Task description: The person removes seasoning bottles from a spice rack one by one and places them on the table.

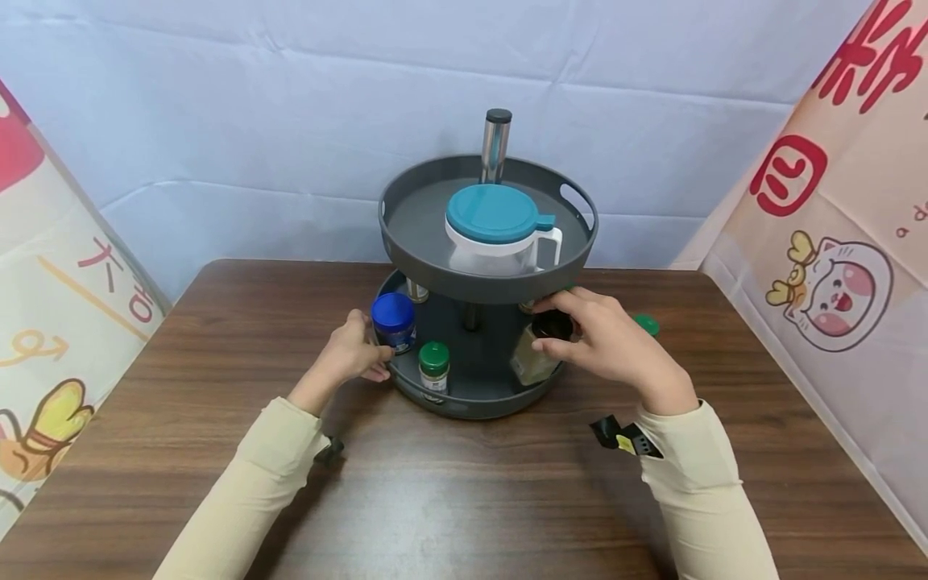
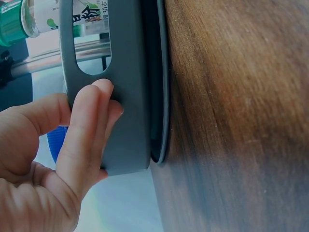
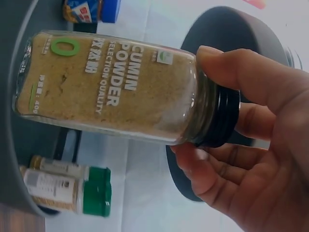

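Observation:
In the head view my left hand (image 1: 353,348) is at the left side of a two-tier grey turntable rack's lower tray (image 1: 474,409). The left wrist view has its thumb on the tray's rim (image 2: 130,121) and its fingers against the outer wall, pinching it below the handle slot. My right hand (image 1: 612,338) holds a glass jar of cumin powder (image 3: 106,87) by its black cap (image 3: 224,116), tilted over the lower tray's right side. A blue-lidded jar (image 1: 394,318) stands beside my left hand, and a green-capped spice jar (image 1: 434,366) sits at the tray's front.
The upper tray (image 1: 413,193) holds a clear pitcher with a teal lid (image 1: 493,213) and overhangs the lower one. A metal post (image 1: 496,145) rises through it. More spice jars (image 3: 63,191) stand farther back. A green cap (image 1: 647,325) shows right of my right hand.

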The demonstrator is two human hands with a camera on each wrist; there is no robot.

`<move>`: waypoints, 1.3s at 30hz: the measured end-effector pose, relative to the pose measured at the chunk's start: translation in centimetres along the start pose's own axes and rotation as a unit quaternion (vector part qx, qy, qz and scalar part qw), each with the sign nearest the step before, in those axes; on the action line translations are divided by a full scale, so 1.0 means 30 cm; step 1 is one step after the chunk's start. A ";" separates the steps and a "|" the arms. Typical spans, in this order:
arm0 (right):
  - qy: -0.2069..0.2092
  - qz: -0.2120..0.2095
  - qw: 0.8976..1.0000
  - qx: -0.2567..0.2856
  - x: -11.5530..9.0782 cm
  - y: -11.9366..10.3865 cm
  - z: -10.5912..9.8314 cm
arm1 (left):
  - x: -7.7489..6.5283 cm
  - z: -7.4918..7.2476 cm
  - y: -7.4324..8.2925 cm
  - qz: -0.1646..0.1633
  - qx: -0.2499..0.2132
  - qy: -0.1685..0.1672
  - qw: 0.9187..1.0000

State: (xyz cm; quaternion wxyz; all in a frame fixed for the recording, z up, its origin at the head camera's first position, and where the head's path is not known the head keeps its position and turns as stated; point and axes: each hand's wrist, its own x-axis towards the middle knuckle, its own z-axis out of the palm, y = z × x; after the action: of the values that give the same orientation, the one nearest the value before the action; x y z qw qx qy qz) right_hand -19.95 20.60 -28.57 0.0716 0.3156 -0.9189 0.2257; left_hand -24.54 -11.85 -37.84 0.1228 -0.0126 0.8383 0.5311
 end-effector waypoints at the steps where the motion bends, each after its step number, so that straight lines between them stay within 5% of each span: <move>1: 0.002 0.004 1.000 -0.005 -0.005 0.003 -0.005 | 0.001 -0.001 -0.001 0.002 -0.001 -0.001 1.000; 23: 0.011 0.052 0.996 -0.065 -0.123 0.085 -0.093 | -0.001 -0.003 -0.012 0.011 -0.001 -0.003 1.000; 39: -0.028 0.141 0.986 -0.079 -0.240 0.204 -0.130 | 0.000 -0.002 -0.011 0.013 0.004 -0.002 1.000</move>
State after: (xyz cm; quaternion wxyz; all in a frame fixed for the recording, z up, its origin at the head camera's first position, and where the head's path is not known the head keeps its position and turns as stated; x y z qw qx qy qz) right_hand -18.05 30.59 -29.34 0.0379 0.1827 -0.9707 0.1515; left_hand -24.49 -12.05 -38.13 0.1174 0.0001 0.8402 0.5294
